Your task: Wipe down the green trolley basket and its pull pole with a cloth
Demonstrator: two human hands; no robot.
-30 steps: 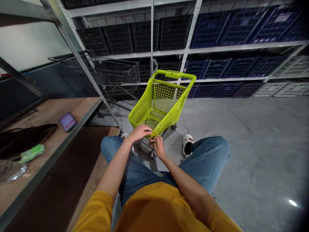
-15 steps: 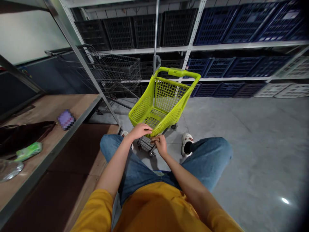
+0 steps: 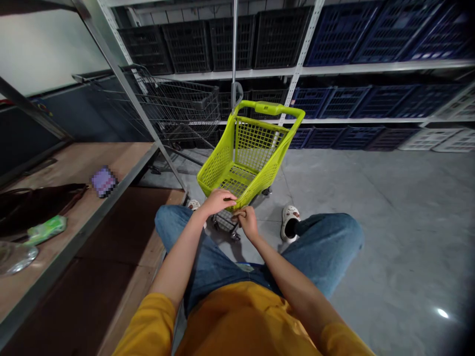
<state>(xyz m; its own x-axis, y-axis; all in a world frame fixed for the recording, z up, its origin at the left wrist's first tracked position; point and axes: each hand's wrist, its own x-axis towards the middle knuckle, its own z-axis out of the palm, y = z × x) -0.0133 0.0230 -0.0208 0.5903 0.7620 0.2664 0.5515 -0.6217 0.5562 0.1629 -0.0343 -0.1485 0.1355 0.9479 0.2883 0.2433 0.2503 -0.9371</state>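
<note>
A lime-green plastic shopping cart (image 3: 256,183) stands before me between my legs, its handle on the far side. My left hand (image 3: 218,201) lies over the near rim of its basket, fingers pointing right and thumb on my side, closed on the rim. Just right of it and a little lower, my right hand (image 3: 248,220) is closed at the cart's near corner. A small bit of something brown (image 3: 237,213) shows at its fingertips, too small to name. The basket holds nothing that I can see.
A grey wire shopping cart (image 3: 181,104) stands behind on the left. Racks with black crates (image 3: 187,47) and blue crates (image 3: 343,32) line the back. On the wooden shelf (image 3: 122,153) at left lie a green packet (image 3: 47,230), a dark bag (image 3: 44,202) and a blurred purple thing (image 3: 104,181).
The view has shifted slightly, and the green cart now sits a little more to the left against the racks. Both hands keep their places at its near corner.
</note>
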